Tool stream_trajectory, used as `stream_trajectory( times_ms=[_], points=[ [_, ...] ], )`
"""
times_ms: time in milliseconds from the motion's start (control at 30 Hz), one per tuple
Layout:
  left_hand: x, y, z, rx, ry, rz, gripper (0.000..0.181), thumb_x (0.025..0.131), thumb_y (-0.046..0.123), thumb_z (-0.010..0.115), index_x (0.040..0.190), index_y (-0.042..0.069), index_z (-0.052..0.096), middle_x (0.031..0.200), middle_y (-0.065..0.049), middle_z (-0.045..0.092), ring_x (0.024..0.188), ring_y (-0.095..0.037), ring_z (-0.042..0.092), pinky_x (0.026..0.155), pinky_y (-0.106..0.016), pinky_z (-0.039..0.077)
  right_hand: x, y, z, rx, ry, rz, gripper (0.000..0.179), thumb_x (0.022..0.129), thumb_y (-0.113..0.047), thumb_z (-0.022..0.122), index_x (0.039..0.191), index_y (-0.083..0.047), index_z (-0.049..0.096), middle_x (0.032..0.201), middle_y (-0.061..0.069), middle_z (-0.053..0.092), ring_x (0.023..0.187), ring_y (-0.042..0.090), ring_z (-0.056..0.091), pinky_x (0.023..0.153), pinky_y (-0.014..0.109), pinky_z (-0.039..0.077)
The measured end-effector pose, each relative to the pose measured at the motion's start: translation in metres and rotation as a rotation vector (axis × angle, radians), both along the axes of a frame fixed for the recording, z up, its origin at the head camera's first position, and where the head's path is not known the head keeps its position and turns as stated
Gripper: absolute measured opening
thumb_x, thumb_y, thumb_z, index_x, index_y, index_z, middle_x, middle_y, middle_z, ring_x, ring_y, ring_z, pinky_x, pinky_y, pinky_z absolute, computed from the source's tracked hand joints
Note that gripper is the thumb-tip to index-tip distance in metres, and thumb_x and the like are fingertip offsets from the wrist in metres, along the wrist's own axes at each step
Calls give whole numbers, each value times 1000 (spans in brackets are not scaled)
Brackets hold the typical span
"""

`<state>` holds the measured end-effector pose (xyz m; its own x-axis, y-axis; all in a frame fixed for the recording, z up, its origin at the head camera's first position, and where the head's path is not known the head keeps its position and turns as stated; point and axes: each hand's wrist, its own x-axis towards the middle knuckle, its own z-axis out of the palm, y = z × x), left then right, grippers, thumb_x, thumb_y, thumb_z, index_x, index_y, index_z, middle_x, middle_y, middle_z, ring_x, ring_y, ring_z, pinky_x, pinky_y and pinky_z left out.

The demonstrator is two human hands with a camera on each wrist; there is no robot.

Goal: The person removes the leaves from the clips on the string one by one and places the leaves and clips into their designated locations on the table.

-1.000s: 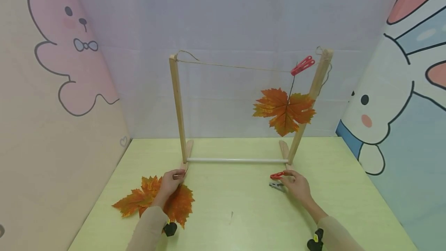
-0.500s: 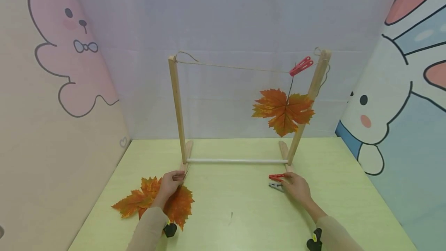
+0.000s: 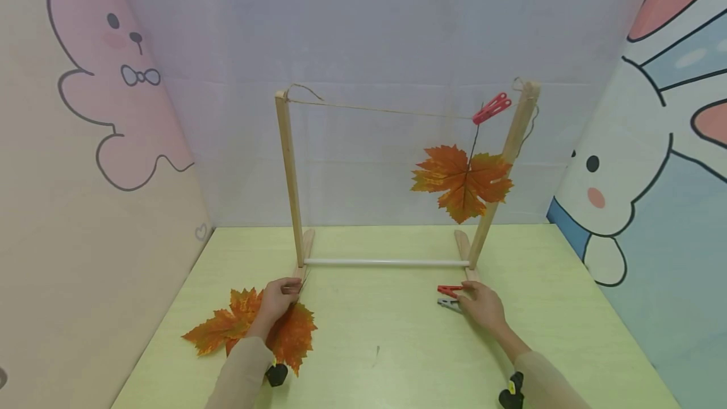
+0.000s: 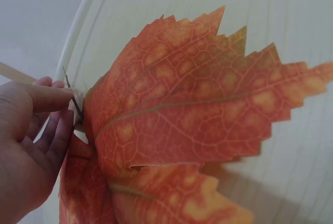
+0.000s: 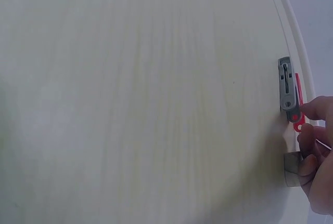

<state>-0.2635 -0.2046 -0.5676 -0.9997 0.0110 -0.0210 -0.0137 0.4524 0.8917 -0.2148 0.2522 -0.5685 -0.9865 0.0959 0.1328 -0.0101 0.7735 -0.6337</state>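
Note:
My left hand (image 3: 278,298) pinches the thin dark stem (image 4: 73,95) of an orange artificial maple leaf (image 4: 177,89). In the head view, orange leaf (image 3: 293,336) shows on both sides of that wrist; whether it is one leaf or two I cannot tell. At the right of the table, the fingertips of my right hand (image 3: 483,305) hold the handle end of a red clothespin (image 3: 449,290). Just in front of it lies a grey clothespin (image 3: 449,303), close to the fingers. In the right wrist view the grey clothespin (image 5: 287,86) partly covers the red one.
A wooden frame with a left post (image 3: 289,175), a right post (image 3: 514,137) and a white bar (image 3: 386,262) stands behind the hands. On its string (image 3: 386,110), a red clothespin (image 3: 491,108) holds another maple leaf (image 3: 462,182). A small dark scrap (image 3: 377,352) lies on the table (image 3: 375,314).
The red clothespin at my right hand has shifted slightly toward me and lies more level, nearer the grey one. My left hand stays at the stem, almost still.

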Motion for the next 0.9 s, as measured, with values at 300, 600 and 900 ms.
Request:
stream_trajectory(
  times_ms=[300,600,900],
  points=[
    [-3,-1,12,-21,35,6,29,80,-12,56,108,-6,63,99,-19,65,88,-32,61,74,-38,52,1,3,5,-10,7,17,35,80,-16,65,108,3,62,106,20,63,94,35,59,78,47,45],
    [-15,12,33,21,67,-40,31,81,-12,55,111,-7,61,102,-21,63,92,-33,59,75,-36,51,2,4,16,-40,-3,42,35,81,-16,66,110,4,61,105,18,64,50,13,42,53,30,38],
    [-20,50,47,116,134,-84,29,79,-14,58,107,-9,62,100,-27,62,90,-38,59,70,-32,53,-1,6,31,-46,64,82,36,80,-14,66,110,4,61,104,18,64,48,6,42,46,24,34]
  ],
)
